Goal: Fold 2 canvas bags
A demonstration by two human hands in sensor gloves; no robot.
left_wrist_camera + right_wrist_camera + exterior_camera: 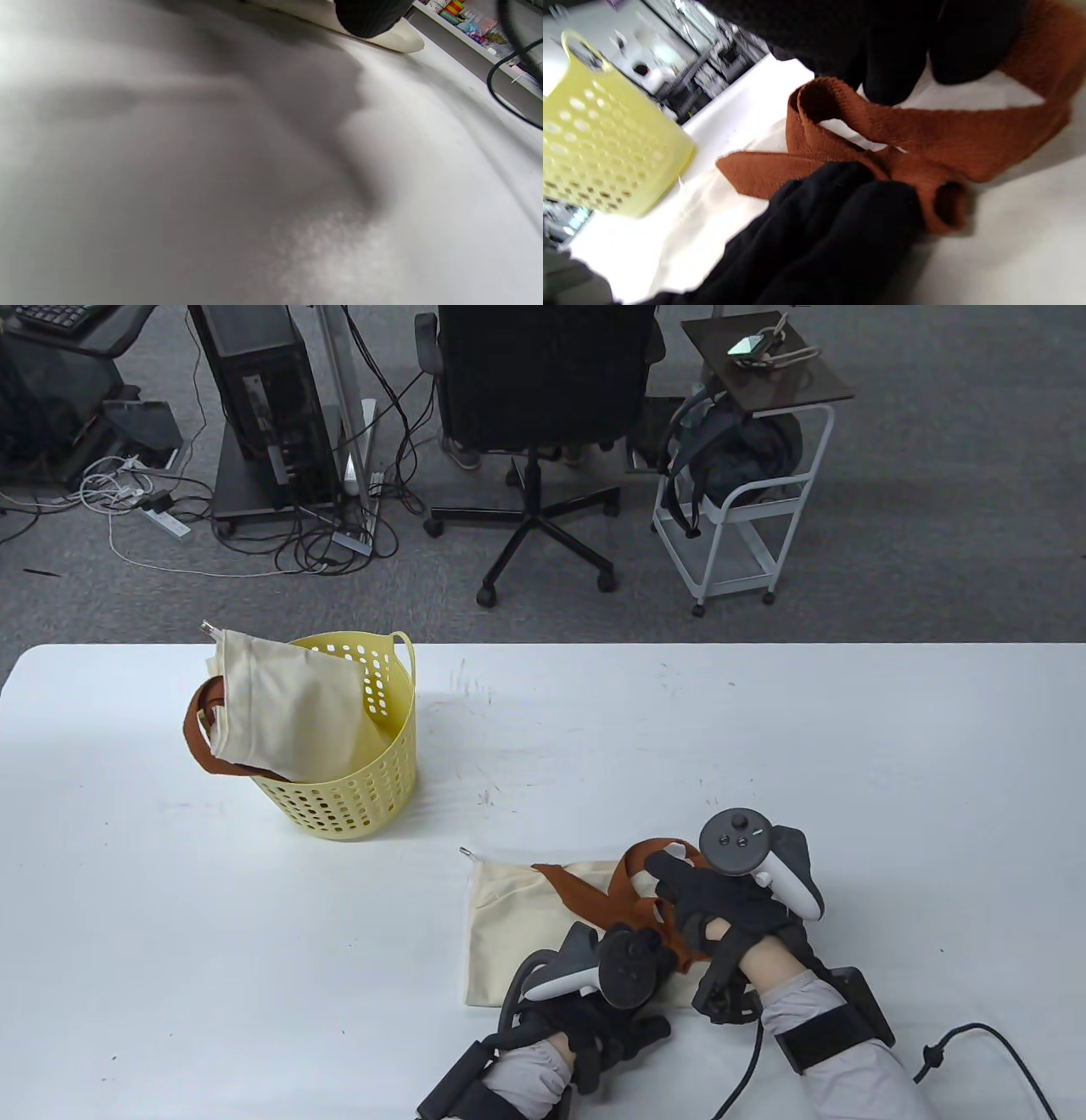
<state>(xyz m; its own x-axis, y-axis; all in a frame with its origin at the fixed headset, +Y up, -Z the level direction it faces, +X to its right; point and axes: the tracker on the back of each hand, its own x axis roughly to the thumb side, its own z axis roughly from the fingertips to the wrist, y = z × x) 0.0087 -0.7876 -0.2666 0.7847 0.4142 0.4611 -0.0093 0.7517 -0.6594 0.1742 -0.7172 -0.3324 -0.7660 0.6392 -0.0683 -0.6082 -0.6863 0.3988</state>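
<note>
A cream canvas bag (517, 925) lies flat near the table's front edge, with its brown straps (611, 899) bunched on its right part. My left hand (632, 963) grips the bunched straps; in the right wrist view its fingers (840, 228) close on the strap fold (903, 135). My right hand (683, 891) lies over the strap loop with its fingertips (895, 63) pressing down beside it. A second cream bag (280, 712) with a brown strap hangs out of the yellow basket (382, 789). The left wrist view shows only blurred table and a bag edge (398, 40).
The yellow basket (606, 144) stands at the table's back left, well away from the hands. The white table (764, 746) stretches to the right and behind. Glove cables (984, 1044) trail off the front edge. Beyond the table are a chair and a cart.
</note>
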